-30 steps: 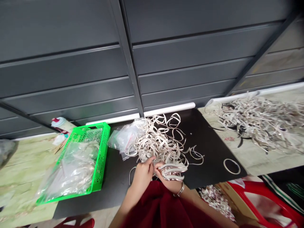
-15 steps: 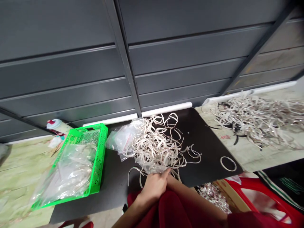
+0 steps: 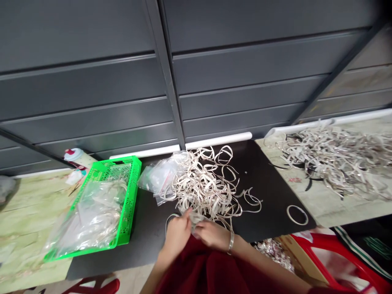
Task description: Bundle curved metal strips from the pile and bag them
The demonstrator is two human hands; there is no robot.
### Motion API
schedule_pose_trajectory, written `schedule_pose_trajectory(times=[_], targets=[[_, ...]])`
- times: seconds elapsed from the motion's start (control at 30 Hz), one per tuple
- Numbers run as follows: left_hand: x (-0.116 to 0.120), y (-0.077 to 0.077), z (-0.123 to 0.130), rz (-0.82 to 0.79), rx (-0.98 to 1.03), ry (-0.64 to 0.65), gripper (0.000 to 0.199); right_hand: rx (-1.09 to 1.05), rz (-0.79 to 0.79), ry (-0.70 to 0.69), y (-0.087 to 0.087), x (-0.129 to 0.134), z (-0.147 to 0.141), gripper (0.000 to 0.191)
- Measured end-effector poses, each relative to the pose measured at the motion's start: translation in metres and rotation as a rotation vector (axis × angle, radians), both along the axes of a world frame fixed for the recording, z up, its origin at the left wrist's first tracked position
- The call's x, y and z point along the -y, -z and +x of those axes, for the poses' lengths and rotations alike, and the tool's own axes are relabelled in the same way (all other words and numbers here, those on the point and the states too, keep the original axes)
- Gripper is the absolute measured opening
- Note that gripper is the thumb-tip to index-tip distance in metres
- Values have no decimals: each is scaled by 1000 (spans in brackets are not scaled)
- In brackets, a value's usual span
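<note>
A tangled heap of thin white strips (image 3: 205, 183) with brownish edges lies on the black table mat (image 3: 269, 196). At its near edge, close to my body, both hands grip a clear plastic bag (image 3: 196, 218). My left hand (image 3: 179, 226) has its fingers closed on the bag's left side. From the right, my right hand (image 3: 211, 233), with a bracelet on the wrist, pinches the same bag. What the bag holds is hard to make out. More clear plastic bags (image 3: 165, 175) lie at the heap's left side.
To the left, a green plastic basket (image 3: 130, 204) holds filled clear bags. Behind it stands a bottle (image 3: 79, 157). A white ring (image 3: 297, 215) lies at the mat's right. Further right is a larger pile of strips (image 3: 339, 157). A red stool (image 3: 330, 257) stands below the table edge.
My hands, crossed close together before, are now apart on either side of the bag. The right hand has come out into view, and the view has shifted slightly.
</note>
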State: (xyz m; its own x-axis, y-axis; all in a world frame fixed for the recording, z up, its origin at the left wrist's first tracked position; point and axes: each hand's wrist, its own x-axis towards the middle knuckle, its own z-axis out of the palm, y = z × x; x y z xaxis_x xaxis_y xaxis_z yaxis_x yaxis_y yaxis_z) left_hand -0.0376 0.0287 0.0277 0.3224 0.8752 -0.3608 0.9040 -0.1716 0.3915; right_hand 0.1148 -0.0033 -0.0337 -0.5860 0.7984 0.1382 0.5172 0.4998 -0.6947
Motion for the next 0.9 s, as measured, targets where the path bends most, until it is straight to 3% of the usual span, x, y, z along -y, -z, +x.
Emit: schedule_pose_trajectory(times=[0.07,0.17,0.3,0.43,0.53,0.63,0.7,0.83,0.9], targets=[[-7,1,-15,14,64,-96,43,98,40,5,-10,4,7,13],[-13,2,-32,42,195,-206,39,214,52,222,-20,5,16,9],[-15,4,-41,10,327,-316,34,12,-65,350,-10,-1,21,4],[-14,5,-39,-102,514,-451,30,-281,-310,355,18,-6,18,58],[-12,4,-36,-142,641,-522,28,-351,-460,245,38,-5,13,104],[-13,2,-33,-150,792,-624,27,-350,-508,120,51,-4,7,126],[-13,0,-31,-157,905,-701,27,-361,-484,136,55,-6,1,118],[-13,1,-29,-214,1034,-737,29,-478,-445,381,60,-16,-12,49],[-13,6,-31,-174,1100,-731,33,-494,-472,474,61,-21,-14,42]])
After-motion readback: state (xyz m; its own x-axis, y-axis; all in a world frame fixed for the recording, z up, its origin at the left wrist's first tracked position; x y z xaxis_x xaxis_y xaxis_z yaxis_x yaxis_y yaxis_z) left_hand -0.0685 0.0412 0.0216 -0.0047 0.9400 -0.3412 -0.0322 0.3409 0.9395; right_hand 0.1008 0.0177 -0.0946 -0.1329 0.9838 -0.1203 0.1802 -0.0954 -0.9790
